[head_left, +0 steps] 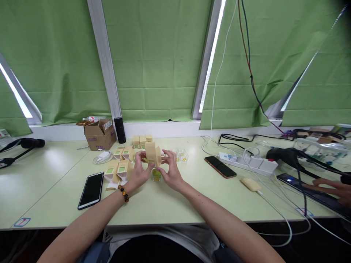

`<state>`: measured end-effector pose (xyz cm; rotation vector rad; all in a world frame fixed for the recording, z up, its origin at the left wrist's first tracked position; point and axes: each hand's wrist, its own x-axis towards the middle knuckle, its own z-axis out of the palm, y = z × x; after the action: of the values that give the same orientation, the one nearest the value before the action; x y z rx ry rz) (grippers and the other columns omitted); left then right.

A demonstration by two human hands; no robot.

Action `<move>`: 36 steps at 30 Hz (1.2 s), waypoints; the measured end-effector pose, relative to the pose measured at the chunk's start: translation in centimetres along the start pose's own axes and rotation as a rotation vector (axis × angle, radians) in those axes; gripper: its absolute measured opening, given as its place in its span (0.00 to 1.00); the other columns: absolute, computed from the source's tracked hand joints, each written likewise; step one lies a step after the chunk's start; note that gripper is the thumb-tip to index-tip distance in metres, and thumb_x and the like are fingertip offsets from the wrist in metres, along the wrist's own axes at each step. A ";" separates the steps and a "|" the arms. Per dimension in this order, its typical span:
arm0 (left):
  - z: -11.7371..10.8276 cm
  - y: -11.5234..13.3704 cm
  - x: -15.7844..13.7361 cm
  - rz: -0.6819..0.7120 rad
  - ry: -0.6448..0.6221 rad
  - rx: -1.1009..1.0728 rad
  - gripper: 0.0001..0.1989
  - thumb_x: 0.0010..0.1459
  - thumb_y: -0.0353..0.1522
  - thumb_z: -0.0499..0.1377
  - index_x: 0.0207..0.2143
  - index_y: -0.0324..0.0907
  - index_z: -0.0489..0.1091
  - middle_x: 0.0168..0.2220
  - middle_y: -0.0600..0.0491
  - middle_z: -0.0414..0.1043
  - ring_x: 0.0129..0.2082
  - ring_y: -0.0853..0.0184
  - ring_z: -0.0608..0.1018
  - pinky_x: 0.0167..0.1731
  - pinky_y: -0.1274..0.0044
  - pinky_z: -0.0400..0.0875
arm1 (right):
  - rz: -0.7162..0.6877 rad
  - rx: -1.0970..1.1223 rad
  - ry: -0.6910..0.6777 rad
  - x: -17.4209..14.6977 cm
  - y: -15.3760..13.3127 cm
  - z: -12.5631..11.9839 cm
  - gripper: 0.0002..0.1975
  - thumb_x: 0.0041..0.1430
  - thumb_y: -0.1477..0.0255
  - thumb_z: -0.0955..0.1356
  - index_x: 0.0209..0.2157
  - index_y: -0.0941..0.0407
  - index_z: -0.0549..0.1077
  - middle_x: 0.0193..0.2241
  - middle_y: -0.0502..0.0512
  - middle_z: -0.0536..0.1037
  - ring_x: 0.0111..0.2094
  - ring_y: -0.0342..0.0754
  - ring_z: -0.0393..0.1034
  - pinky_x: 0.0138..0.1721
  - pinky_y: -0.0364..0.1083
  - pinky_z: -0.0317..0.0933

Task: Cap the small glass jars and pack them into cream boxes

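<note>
Both my hands hold a small tan cardboard box (151, 150) with raised flaps above the table. My left hand (142, 171) grips its left side, thumb at the front; a beaded bracelet is on that wrist. My right hand (172, 168) closes on the box's right side. Just below it, a small clear cup with yellow-green contents (156, 175) stands on the table. To the left sit several similar tan boxes (124, 168) with green labels, some with flaps open. Closed tan boxes (142, 140) stand behind. Several small clear containers with yellow bits (181, 155) lie right of my hands.
A phone (91, 190) lies at left, another phone (220, 166) at right. Behind are a brown carton (100, 136) and a black cylinder (120, 130). A power strip (248, 164), cables and a cream charger (250, 184) spread rightward. Another person's hand (333, 188) is at far right.
</note>
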<state>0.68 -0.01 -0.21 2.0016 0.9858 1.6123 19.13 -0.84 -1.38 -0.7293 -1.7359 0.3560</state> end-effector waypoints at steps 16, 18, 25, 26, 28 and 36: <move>-1.3 -3.6 1.5 -0.176 0.094 -0.006 0.28 0.61 0.37 0.63 0.61 0.43 0.59 0.56 0.42 0.71 0.54 0.56 0.76 0.55 0.62 0.72 | 0.130 -0.307 -0.369 0.7 -0.2 -1.6 0.39 0.53 0.73 0.76 0.63 0.50 0.60 0.54 0.59 0.74 0.56 0.59 0.69 0.59 0.60 0.62; -1.3 -4.3 1.5 -0.219 0.062 -0.021 0.28 0.60 0.35 0.63 0.61 0.43 0.60 0.57 0.42 0.71 0.54 0.56 0.76 0.55 0.61 0.72 | 0.179 -0.362 -0.469 0.9 -0.1 -1.8 0.37 0.51 0.74 0.77 0.61 0.51 0.62 0.51 0.58 0.78 0.54 0.58 0.71 0.57 0.58 0.62; -1.1 -4.6 1.2 -0.242 -0.094 -0.107 0.36 0.60 0.32 0.61 0.69 0.47 0.53 0.59 0.42 0.69 0.57 0.59 0.75 0.58 0.61 0.70 | 0.317 -0.589 -0.451 1.5 0.1 -2.2 0.34 0.52 0.75 0.75 0.59 0.51 0.64 0.48 0.57 0.81 0.49 0.56 0.74 0.43 0.48 0.61; -1.1 -4.6 1.1 -0.250 -0.124 -0.121 0.36 0.60 0.31 0.61 0.68 0.47 0.54 0.58 0.42 0.70 0.57 0.59 0.75 0.59 0.61 0.70 | 0.338 -0.620 -0.433 1.5 0.2 -2.3 0.33 0.52 0.75 0.75 0.59 0.51 0.64 0.48 0.57 0.81 0.49 0.56 0.74 0.42 0.47 0.61; -1.1 -4.5 1.0 -0.269 -0.197 -0.162 0.35 0.59 0.30 0.61 0.67 0.46 0.55 0.57 0.42 0.72 0.57 0.58 0.76 0.58 0.61 0.71 | 0.380 -0.657 -0.415 1.7 0.6 -2.5 0.32 0.53 0.74 0.74 0.59 0.51 0.64 0.47 0.57 0.81 0.48 0.56 0.74 0.39 0.46 0.59; -1.3 -2.4 0.6 -0.072 -0.084 0.021 0.31 0.53 0.21 0.57 0.59 0.46 0.61 0.59 0.44 0.67 0.59 0.59 0.73 0.60 0.62 0.69 | 0.442 -0.717 -0.401 1.8 1.3 -2.8 0.32 0.54 0.74 0.74 0.59 0.49 0.64 0.46 0.57 0.81 0.48 0.56 0.74 0.36 0.45 0.56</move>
<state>-1.15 1.92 -1.07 2.0070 1.0351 1.4735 21.91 0.92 0.09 -1.6648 -2.0884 0.1712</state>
